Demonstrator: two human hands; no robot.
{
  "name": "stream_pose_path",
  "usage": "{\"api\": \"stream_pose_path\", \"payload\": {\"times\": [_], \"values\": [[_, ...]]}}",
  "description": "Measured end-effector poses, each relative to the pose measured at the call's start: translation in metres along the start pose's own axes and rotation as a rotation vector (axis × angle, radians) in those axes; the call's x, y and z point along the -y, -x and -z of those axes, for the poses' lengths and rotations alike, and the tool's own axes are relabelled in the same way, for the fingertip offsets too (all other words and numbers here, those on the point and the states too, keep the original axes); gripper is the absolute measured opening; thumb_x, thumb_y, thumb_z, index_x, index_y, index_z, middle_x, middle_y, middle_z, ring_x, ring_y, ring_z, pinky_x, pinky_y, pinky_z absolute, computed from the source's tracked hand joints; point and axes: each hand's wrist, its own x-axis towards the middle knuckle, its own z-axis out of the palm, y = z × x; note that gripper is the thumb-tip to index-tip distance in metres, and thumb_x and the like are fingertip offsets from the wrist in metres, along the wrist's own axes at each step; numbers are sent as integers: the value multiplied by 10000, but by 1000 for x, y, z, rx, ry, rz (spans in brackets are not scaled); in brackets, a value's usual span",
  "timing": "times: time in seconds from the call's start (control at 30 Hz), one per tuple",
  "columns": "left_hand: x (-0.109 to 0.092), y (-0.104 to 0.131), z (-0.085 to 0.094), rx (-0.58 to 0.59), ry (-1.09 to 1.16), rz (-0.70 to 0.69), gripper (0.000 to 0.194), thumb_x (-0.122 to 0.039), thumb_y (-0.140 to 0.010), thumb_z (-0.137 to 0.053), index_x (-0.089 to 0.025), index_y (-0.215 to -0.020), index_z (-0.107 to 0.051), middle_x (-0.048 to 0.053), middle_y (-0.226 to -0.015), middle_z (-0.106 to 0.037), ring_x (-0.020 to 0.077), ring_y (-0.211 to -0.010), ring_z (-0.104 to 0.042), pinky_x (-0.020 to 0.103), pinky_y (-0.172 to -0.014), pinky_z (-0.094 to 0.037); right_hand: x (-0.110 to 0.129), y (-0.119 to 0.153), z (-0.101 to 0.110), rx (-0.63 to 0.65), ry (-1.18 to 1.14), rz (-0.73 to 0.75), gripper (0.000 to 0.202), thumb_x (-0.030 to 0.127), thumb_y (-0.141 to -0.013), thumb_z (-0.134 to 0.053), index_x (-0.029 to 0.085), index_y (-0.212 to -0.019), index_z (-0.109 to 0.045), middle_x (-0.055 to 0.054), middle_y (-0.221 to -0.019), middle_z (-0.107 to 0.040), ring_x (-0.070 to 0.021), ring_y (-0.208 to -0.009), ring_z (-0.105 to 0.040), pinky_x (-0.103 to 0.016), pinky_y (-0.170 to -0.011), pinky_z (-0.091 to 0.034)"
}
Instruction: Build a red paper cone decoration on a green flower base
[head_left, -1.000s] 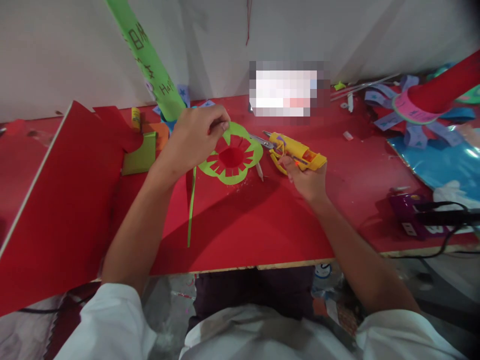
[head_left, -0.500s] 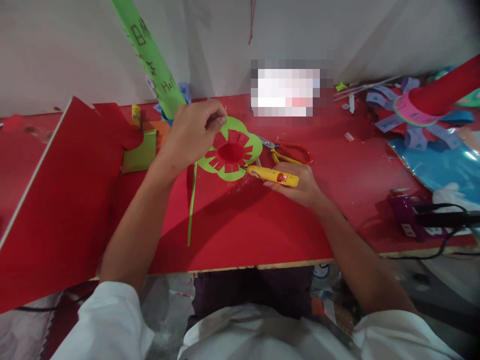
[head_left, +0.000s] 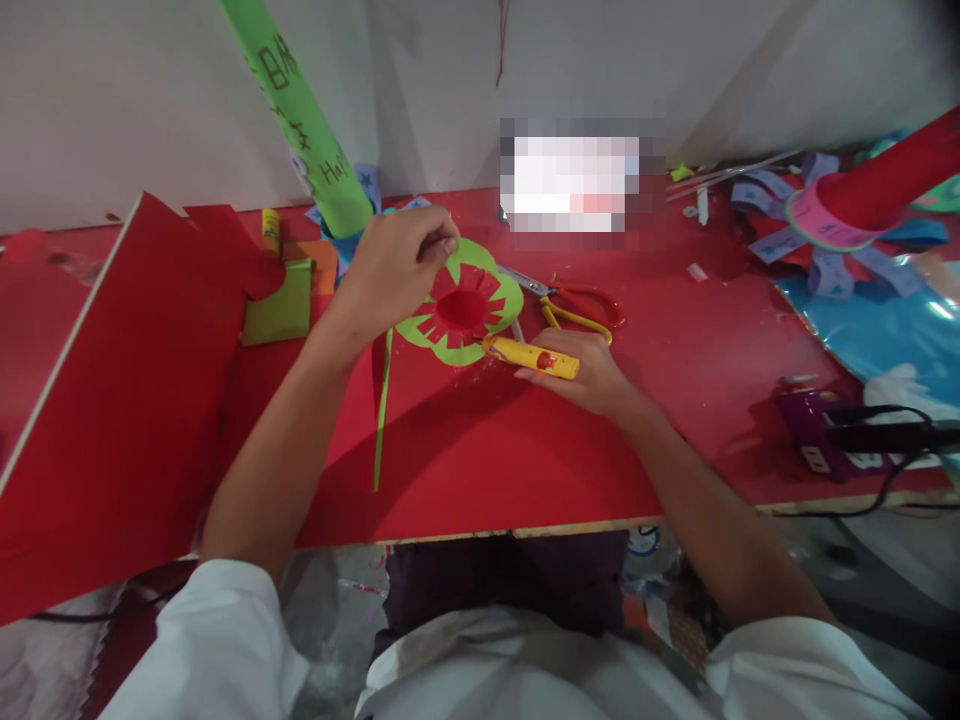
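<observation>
A lime-green paper flower point(head_left: 508, 295) with red cut tabs folded out around its red round centre sits in front of me on the red table. My left hand point(head_left: 401, 255) is closed, pinching the flower's upper left edge between thumb and fingers. In my right hand point(head_left: 581, 370) is a yellow glue gun point(head_left: 531, 356), its dark nozzle at the lower right of the red tabs. Whether the nozzle touches the paper I cannot tell. Scissors point(head_left: 577, 303) with red and yellow handles lie open just beyond my right hand. A thin green paper strip point(head_left: 382, 410) lies below the flower.
A large red board point(head_left: 112, 400) stands tilted at the left. Near it are a yellow glue stick point(head_left: 271, 232) and a folded green paper point(head_left: 277, 305). A green lettered tube point(head_left: 300, 120) rises behind my left hand. A purple box point(head_left: 817, 435) with cables sits at the right.
My right hand has shifted slightly left with the glue gun, its nozzle moving along the red tabs. The flower's lower edge sits slightly lower. My left hand keeps its pinch.
</observation>
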Motion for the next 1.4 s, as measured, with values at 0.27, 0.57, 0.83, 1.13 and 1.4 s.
{"api": "stream_pose_path", "payload": {"times": [0.27, 0.57, 0.83, 1.13, 1.4], "values": [[13, -6, -20, -64, -29, -94, 168, -200, -951, -543, -272, -878, -676, 15, -790, -705, 209, -733, -640, 375, -699, -447, -2, 0, -6, 67, 98, 7, 468, 667, -970, -605, 211, -863, -634, -42, -837, -685, -176, -723, -605, -312, -643, -369], [30, -4, -41, -160, 4, -200, 212, -366, -1035, -531, -247, -952, -686, 10, -739, -682, 177, -670, -639, 320, -644, -450, 2, -1, -9, 132, 251, 27, 521, 696, -997, -529, 200, -874, -629, -46, -851, -669, -172, -750, -604, -313, -609, -289], [-5, 15, -12, -668, -39, -303, 110, -300, -1036, -566, -234, -1054, -652, 23, -978, -707, 142, -868, -657, 289, -782, -518, -1, -1, -10, 174, 405, 18, 486, 657, -1004, -549, 190, -942, -668, -74, -910, -714, -187, -755, -612, -316, -567, -226], [-33, 110, -74, -256, 108, -204, 237, -238, -1047, -530, -176, -1236, -658, -36, -703, -698, 71, -513, -560, 200, -531, -399, 0, -1, -11, 187, 368, 44, 283, 455, -1021, -569, 193, -1014, -675, -79, -995, -747, -200, -808, -642, -310, -597, -273], [-37, 119, -98, -154, 71, -179, 339, -289, -1061, -497, -194, -1350, -646, -4, -761, -774, 88, -523, -622, 209, -516, -392, -2, 0, -17, 153, 279, 107, 228, 385, -1013, -562, 194, -1068, -672, -91, -1045, -756, -221, -892, -669, -313, -641, -346]]}}
